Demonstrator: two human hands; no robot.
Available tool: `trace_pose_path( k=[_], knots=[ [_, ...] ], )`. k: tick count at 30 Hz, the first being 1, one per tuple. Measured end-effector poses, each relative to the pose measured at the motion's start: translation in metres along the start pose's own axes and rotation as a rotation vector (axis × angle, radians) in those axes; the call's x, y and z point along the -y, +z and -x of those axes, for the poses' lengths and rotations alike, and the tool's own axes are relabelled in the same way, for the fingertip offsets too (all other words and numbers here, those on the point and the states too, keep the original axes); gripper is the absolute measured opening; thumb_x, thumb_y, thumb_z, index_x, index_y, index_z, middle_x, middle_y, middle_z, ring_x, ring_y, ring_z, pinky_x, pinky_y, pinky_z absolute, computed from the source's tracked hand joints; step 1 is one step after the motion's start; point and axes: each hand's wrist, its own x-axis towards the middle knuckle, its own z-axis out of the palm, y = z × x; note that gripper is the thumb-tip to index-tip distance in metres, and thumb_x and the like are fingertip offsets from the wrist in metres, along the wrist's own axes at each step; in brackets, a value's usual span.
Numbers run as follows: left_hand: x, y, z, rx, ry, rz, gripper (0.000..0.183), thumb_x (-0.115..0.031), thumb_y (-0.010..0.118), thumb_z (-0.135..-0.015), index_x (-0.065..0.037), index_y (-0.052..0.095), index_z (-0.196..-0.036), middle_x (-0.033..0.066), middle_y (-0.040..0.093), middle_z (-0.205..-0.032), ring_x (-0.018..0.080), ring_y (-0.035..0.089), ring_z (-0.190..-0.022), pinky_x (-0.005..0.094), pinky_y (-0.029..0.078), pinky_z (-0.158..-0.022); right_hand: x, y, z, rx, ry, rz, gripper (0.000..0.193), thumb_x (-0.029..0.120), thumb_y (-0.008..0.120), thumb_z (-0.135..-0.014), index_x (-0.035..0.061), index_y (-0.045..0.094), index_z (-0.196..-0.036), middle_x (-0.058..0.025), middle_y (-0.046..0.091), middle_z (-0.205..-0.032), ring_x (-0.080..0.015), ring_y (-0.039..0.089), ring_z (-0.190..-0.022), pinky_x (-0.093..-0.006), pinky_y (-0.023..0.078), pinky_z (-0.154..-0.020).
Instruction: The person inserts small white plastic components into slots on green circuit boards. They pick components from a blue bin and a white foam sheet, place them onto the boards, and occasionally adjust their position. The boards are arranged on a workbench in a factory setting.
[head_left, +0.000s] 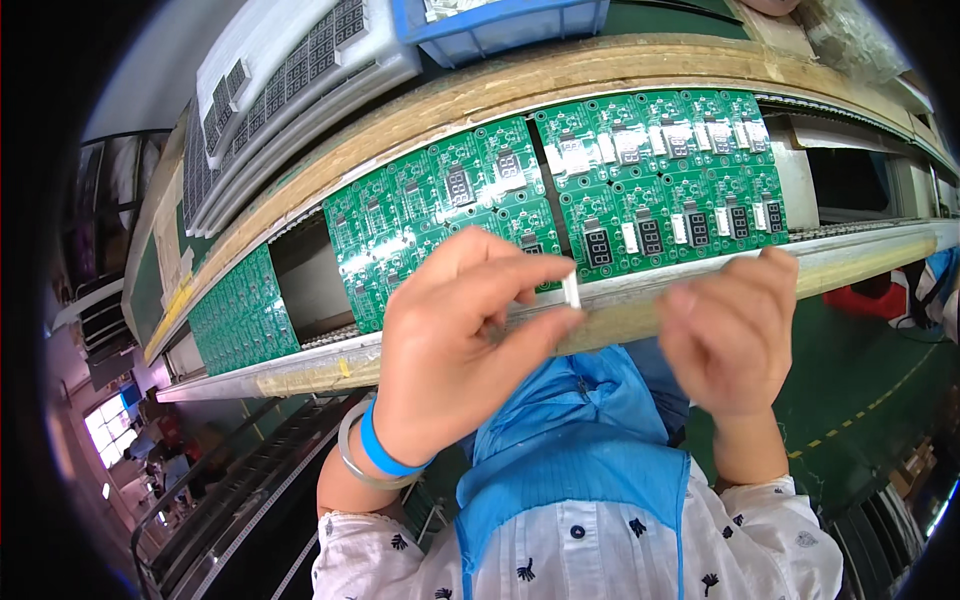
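Note:
My left hand (455,335) pinches a small white plastic connector (571,290) between thumb and forefinger, above the near rail of the line. To its right my right hand (735,325) is raised with curled fingers, blurred by motion; whether anything is inside them is hidden. Behind the hands lies a green circuit board panel (660,190) carrying black digit displays and white connectors. A second green panel (400,225) beside it bears a few displays and is partly covered by my left hand.
Another green panel (240,310) lies farther left between the rails. White foam trays (300,95) of digit displays are stacked at the far left, beyond a wooden ledge (300,180). A blue bin (505,30) stands at the back. The near rail (860,255) runs in front of me.

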Motion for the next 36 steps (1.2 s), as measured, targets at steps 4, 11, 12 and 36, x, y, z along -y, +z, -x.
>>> trace_pose_path(
  k=[4,11,12,36],
  knots=[
    [0.007,0.008,-0.015,-0.014,0.102,-0.235,0.033,-0.002,0.086,-0.071,-0.005,0.078,-0.102,0.0033,0.062,-0.081,0.014,0.052,-0.066,0.0268,0.042,-0.057,-0.012,0.012,0.002,-0.057,0.074,0.019,0.045,0.0,0.084,-0.069,0.0122,0.07,-0.11,-0.0015,0.068,-0.095,-0.0228,0.06,-0.081,-0.04,0.042,-0.076],
    [0.012,0.015,-0.024,0.041,0.116,-0.324,0.03,-0.003,0.083,-0.074,-0.005,0.076,-0.103,0.0075,0.062,-0.082,0.0202,0.06,-0.068,0.0326,0.049,-0.06,-0.012,0.015,0.001,-0.051,0.107,0.006,0.046,-0.001,0.084,-0.07,0.0118,0.069,-0.111,-0.0018,0.069,-0.094,-0.0227,0.06,-0.081,-0.04,0.042,-0.077],
    [0.012,0.015,-0.024,0.049,0.113,-0.331,0.03,-0.003,0.083,-0.074,-0.005,0.076,-0.103,0.0079,0.062,-0.083,0.0206,0.061,-0.069,0.0331,0.05,-0.061,-0.013,0.014,0.001,-0.048,0.109,0.004,0.046,-0.001,0.084,-0.07,0.0119,0.069,-0.111,-0.0018,0.069,-0.094,-0.0227,0.06,-0.081,-0.04,0.042,-0.077],
    [0.005,0.018,-0.028,0.075,0.149,-0.451,0.029,-0.004,0.082,-0.073,-0.003,0.074,-0.1,0.0097,0.063,-0.085,0.0258,0.063,-0.071,0.0363,0.051,-0.062,-0.014,0.014,0.002,-0.046,0.13,-0.028,0.046,0.0,0.083,-0.072,0.0121,0.067,-0.114,-0.0019,0.069,-0.094,-0.0233,0.061,-0.082,-0.0405,0.044,-0.081]
  ],
)
